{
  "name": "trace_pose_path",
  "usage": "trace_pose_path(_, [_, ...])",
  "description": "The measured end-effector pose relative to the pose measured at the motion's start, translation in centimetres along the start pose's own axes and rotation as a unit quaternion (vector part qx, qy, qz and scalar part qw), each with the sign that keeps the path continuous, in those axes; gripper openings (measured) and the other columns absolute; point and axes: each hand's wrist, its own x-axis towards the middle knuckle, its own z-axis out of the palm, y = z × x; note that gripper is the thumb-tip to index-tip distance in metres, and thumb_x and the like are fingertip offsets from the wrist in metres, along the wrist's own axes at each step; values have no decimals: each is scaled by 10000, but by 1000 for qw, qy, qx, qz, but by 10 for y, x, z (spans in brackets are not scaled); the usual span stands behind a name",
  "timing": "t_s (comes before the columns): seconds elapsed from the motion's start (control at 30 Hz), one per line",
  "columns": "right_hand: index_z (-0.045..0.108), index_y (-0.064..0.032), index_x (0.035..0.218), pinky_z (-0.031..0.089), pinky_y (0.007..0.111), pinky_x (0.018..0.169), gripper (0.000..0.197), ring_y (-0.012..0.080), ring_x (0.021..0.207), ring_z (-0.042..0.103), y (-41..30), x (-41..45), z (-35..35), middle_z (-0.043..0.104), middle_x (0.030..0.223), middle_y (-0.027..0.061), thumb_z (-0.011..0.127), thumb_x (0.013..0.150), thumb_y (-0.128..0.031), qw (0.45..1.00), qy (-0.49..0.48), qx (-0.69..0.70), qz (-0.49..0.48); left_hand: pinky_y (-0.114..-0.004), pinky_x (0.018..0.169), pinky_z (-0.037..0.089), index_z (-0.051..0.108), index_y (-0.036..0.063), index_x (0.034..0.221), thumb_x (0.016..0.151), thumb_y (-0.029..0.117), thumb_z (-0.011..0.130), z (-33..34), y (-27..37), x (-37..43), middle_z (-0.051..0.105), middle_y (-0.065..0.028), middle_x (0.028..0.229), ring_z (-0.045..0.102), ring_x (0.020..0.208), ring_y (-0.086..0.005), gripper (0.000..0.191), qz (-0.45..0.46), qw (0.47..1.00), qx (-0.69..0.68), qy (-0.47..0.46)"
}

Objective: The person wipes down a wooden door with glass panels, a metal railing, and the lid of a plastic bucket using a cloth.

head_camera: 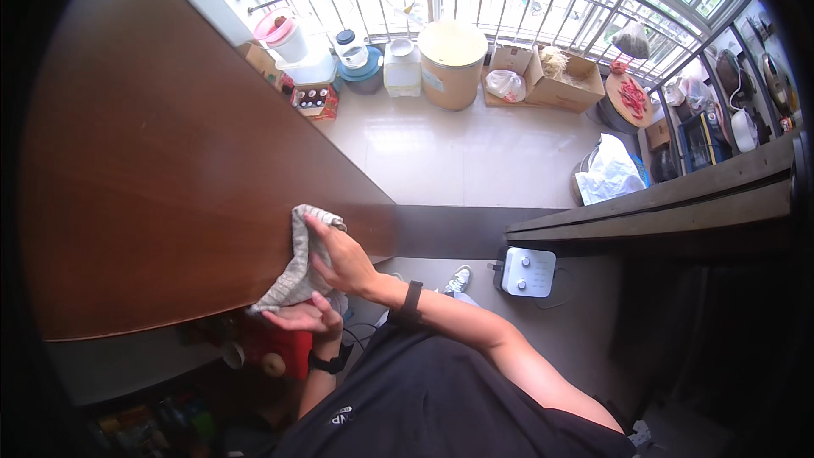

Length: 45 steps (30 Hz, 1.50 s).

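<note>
A grey-and-cream striped cloth [302,267] hangs in loose folds by the lower edge of a brown wooden panel [172,172]. My right hand [346,261] lies along the cloth's right side, its thumb and fingers spread over the fabric. Below it, my left hand [305,318] holds the cloth's bottom end, palm up, with the thumb raised. The folds partly cover where the fingers meet the cloth. Both wrists wear dark bands.
A white two-knob appliance [528,272] stands on the floor to the right. Beyond the dark threshold [451,229] are a fibre drum [451,73], a cardboard box [566,86] and a white plastic bag [610,172]. A dark ledge [655,203] runs along the right, and a red item [280,346] sits below the panel.
</note>
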Motion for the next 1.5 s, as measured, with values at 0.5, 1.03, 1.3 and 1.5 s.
trace_pose_path(0.5, [620, -35, 1039, 514, 409, 770, 214, 345, 880, 647, 70, 52, -100, 669, 961, 156, 568, 832, -17, 996, -30, 55, 57, -448, 1151, 267, 254, -75, 1460, 902, 139, 522, 124, 14, 27, 318, -253, 1482, 346, 1374, -356, 655, 8, 988, 4, -153])
trace_pose_path(1.03, [545, -22, 853, 440, 461, 658, 72, 420, 773, 579, 128, 221, -32, 582, 775, 223, 551, 828, -89, 972, -40, 231, 22, -462, 1080, 363, 449, -54, 1361, 943, 228, 523, 202, -14, 180, 508, -244, 1344, 487, 1260, -389, 509, 3, 970, 200, -139])
trace_pose_path(1.3, [578, 8, 884, 489, 442, 707, 156, 397, 777, 633, 138, 250, -43, 646, 797, 221, 591, 841, -142, 932, -194, 292, 93, -476, 1076, 356, 454, -14, 1362, 957, 255, 487, 244, -5, 198, 495, -226, 1360, 456, 1281, -395, 488, -54, 938, 297, -168])
trace_pose_path(1.5, [643, 18, 893, 515, 426, 720, 195, 373, 773, 662, 142, 275, -83, 691, 851, 211, 609, 843, -168, 912, -280, 294, 60, -493, 1068, 355, 443, 1, 1374, 962, 264, 476, 277, -2, 219, 471, -225, 1374, 434, 1295, -395, 489, -67, 928, 332, -154])
